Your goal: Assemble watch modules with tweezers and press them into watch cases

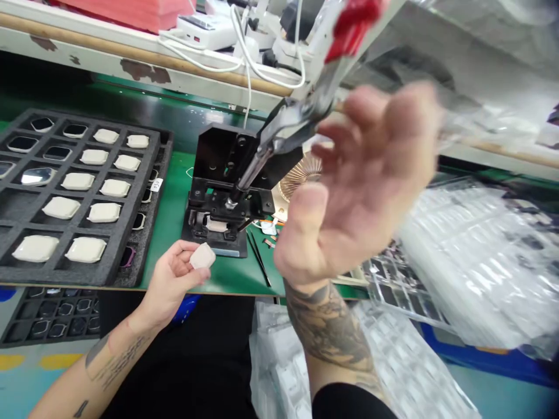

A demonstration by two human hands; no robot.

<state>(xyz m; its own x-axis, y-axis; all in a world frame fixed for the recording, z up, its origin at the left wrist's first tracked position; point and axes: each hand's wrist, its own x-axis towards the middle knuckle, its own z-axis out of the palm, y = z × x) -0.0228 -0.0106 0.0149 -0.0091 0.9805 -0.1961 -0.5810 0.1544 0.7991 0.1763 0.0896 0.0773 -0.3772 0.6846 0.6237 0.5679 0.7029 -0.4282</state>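
Observation:
My left hand (pixel 174 276) pinches a cream rounded-square piece (pixel 202 256) between thumb and fingers, just in front of a black press fixture (pixel 218 198). Another pale piece (pixel 217 224) lies in the fixture's slot. A metal toggle lever (pixel 286 125) with a red grip (pixel 353 29) slants up from the fixture. Raised beside that lever, my right hand (pixel 358 186) is blurred, palm showing and fingers apart, with nothing in it. I cannot tell whether its fingertips touch the metal.
On the left, a dark foam tray (pixel 111 230) carries several cream pieces and dark-screened watch bodies, stacked over another tray. Black tweezers (pixel 259 259) lie on the green mat (pixel 227 273). Plastic-wrapped trays (pixel 476 262) crowd the right. Behind runs a shelf (pixel 105 55) with cables and devices.

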